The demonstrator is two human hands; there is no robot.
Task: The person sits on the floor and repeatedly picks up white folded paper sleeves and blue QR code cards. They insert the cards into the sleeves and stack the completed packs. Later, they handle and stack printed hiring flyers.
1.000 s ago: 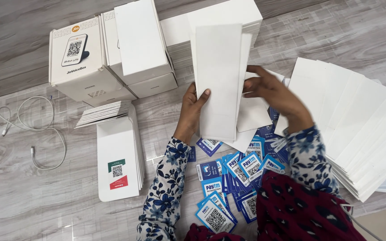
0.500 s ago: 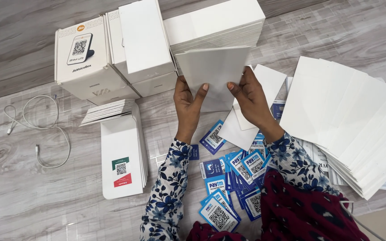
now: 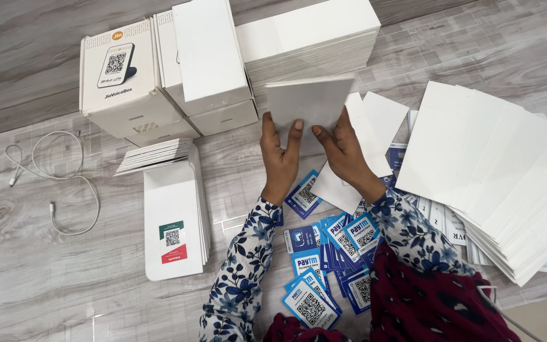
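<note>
Nearest the camera lie the person's floral-print sleeves and a loose scatter of small blue-and-white code cards (image 3: 324,266), glossy and rectangular, about a dozen showing, overlapping too much for an exact count. Just beyond them the left hand (image 3: 280,161) and the right hand (image 3: 344,155) are both clamped on one white paper sleeve (image 3: 308,104), a flat, matt piece held by its lower edge, thumbs in front, raised above the grey wood-grain floor (image 3: 45,285). Three or four loose white sheets (image 3: 375,130) lie under and beside the right hand.

To the left rests a stack of flat white envelopes (image 3: 172,228), the top one bearing a small green, white and red label, with a second fanned stack (image 3: 153,155) touching its far end. One thin white cable (image 3: 58,183) curls further left. To the right, a big fanned pile of white sheets (image 3: 501,171) spreads out, too many to count.

Farthest away stand three white cardboard boxes: one printed box (image 3: 121,82) and two plain boxes (image 3: 207,60), beside one tall block of stacked white card (image 3: 311,41).
</note>
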